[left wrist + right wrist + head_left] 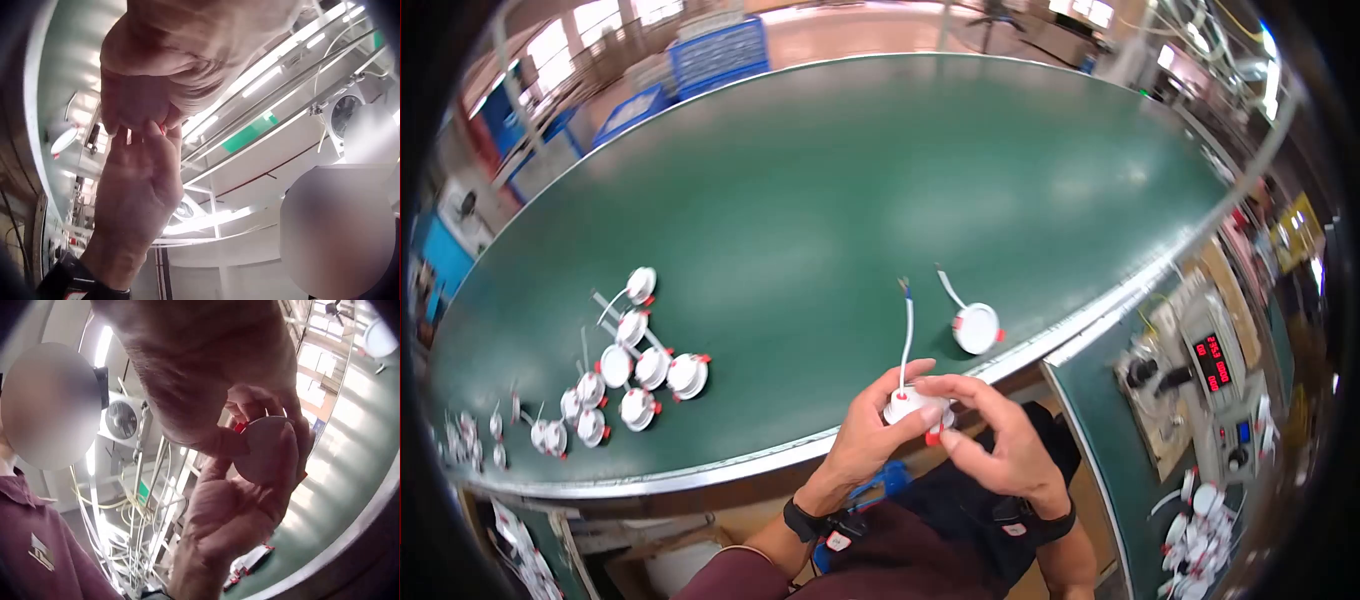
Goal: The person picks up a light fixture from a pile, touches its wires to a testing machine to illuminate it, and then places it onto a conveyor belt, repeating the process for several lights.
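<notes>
Near the close edge of the green table (880,200), the left hand (862,425) and right hand (1003,440) both grip one white lamp (906,406). Its wire (909,345) points far. Another lamp (977,329) lies to the right; more lamps (638,409) lie left.

And here we are, a broad green table (850,180) sweeping right across the room, its rounded far side edged in a thin pale rim! Up at the top left, bright windows (551,65) pour in white light, and there's a blue crate stack (720,60) standing on the pinkish floor (840,32) just beyond the table. Over to the right, a smaller side table (1120,500), green again, tucked close to the big one! Look up in the left wrist view: a pale ceiling, a glowing strip light (262,82), a green panel (250,134), and a round-bladed fan (345,115) in its white frame!
</notes>
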